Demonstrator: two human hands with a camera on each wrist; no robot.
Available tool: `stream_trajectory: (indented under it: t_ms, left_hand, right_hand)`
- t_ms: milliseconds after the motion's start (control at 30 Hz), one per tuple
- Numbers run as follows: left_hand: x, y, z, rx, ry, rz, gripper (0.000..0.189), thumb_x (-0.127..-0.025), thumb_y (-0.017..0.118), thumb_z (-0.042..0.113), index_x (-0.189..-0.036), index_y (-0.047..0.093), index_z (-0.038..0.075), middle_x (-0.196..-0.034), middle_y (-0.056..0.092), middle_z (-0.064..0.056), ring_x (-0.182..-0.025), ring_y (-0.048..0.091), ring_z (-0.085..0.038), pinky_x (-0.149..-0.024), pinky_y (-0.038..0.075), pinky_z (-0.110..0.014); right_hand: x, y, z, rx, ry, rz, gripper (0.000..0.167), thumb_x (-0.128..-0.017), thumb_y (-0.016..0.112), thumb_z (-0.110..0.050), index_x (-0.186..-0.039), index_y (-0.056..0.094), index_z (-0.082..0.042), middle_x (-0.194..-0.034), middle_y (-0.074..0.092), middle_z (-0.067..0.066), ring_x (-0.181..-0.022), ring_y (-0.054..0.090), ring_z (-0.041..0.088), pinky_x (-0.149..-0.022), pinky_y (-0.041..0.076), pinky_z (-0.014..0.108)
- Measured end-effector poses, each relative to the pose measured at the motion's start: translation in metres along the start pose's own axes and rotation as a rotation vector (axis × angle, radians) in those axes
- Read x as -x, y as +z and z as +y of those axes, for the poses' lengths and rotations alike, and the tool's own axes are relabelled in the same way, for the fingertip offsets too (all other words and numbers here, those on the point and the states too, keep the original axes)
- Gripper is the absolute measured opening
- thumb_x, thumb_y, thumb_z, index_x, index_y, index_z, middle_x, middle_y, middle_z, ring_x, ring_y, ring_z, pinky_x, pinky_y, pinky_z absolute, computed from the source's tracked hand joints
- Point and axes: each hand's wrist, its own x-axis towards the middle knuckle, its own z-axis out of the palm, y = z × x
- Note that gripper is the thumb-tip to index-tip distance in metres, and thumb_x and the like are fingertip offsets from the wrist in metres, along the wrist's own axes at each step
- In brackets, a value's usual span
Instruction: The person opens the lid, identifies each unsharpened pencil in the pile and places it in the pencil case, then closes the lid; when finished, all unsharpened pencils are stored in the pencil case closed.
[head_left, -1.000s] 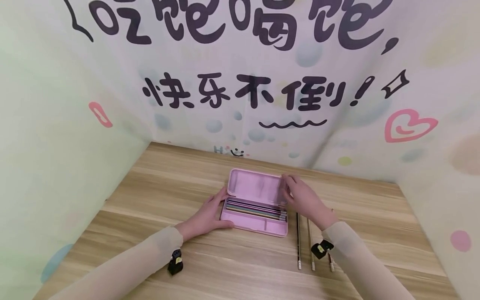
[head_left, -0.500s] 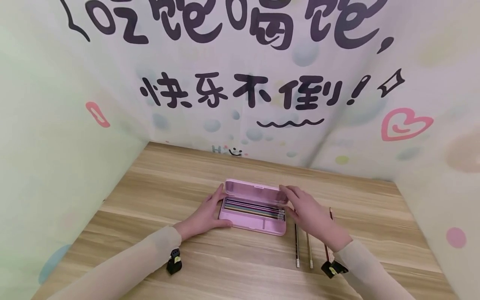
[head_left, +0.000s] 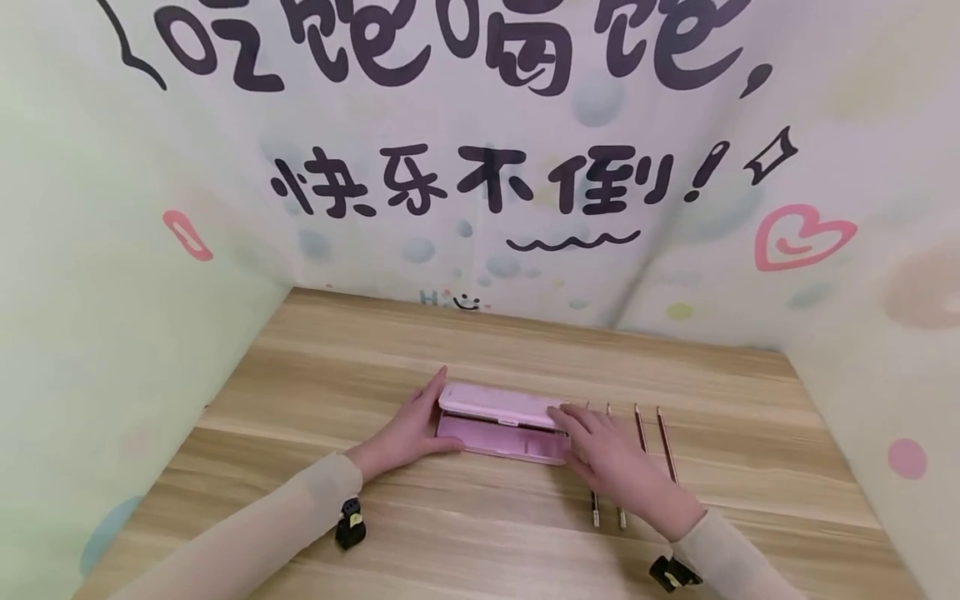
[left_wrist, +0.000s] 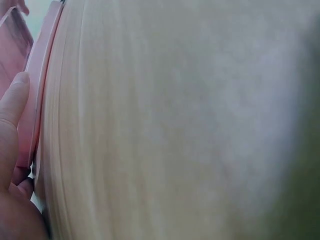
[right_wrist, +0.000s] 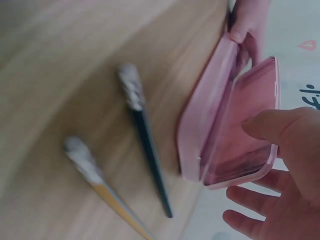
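Note:
A pink pencil case (head_left: 487,440) lies on the wooden table, its lid (head_left: 498,403) tilted partway down over the tray. My left hand (head_left: 403,435) grips the left end, thumb along the front rim and fingers behind; the left wrist view shows the thumb (left_wrist: 14,102) on the case's edge. My right hand (head_left: 617,461) holds the lid's right end. In the right wrist view, its thumb (right_wrist: 265,125) is on the inner face of the lid (right_wrist: 240,145) and the fingers are on the outer side. The lid now mostly hides the pencils inside.
To the right of the case lie several loose pencils, among them a dark pencil (right_wrist: 146,145), a yellow pencil (right_wrist: 114,198) and a red pencil (head_left: 667,446). My right hand and forearm partly cover them. A printed fabric backdrop (head_left: 465,250) rises behind the table (head_left: 360,333).
My right hand has swung the lid from upright forward and down over the tray, moving toward me. The left hand has stayed at the case's left end.

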Motion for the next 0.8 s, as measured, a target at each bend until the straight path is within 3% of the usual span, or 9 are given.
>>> stream_trajectory:
  t_ms: [300,467,633,800]
  left_hand:
    - [0.001,0.001,-0.005,-0.057,0.052,-0.019,0.111,-0.084,0.089,0.036,-0.163,0.023,-0.001,-0.161,0.04,-0.024,-0.15,0.038,-0.039,-0.129,0.01,-0.059]
    - [0.0,-0.001,-0.005,-0.083,0.043,-0.056,0.114,-0.082,0.09,0.041,-0.163,0.023,-0.002,-0.161,0.041,-0.024,-0.15,0.038,-0.039,-0.13,0.008,-0.058]
    - [0.0,-0.005,-0.003,-0.093,0.005,-0.085,0.101,-0.094,0.076,0.048,-0.165,0.021,0.002,-0.164,0.036,-0.023,-0.153,0.033,-0.037,-0.131,0.006,-0.054]
    - [0.001,-0.007,-0.003,-0.102,-0.001,-0.089,0.084,-0.104,0.063,0.043,-0.165,0.023,0.003,-0.164,0.036,-0.023,-0.153,0.033,-0.038,-0.131,0.007,-0.053]
  right_hand:
    - [0.01,0.014,-0.007,0.003,0.013,-0.026,0.064,-0.089,0.081,-0.014,-0.147,0.055,-0.002,-0.144,0.058,0.023,-0.127,0.059,0.044,-0.107,0.046,0.068]
    - [0.013,0.018,-0.008,0.005,0.014,-0.038,0.062,-0.09,0.081,-0.017,-0.146,0.057,-0.003,-0.144,0.057,0.024,-0.129,0.058,0.043,-0.108,0.047,0.066]
    - [0.014,0.021,-0.008,0.016,0.025,-0.065,0.061,-0.091,0.08,-0.018,-0.146,0.058,-0.005,-0.146,0.056,0.024,-0.131,0.056,0.042,-0.109,0.048,0.063]
    - [0.014,0.021,-0.008,0.027,0.019,-0.06,0.06,-0.09,0.081,-0.016,-0.145,0.06,-0.006,-0.144,0.057,0.023,-0.129,0.057,0.041,-0.106,0.051,0.062]
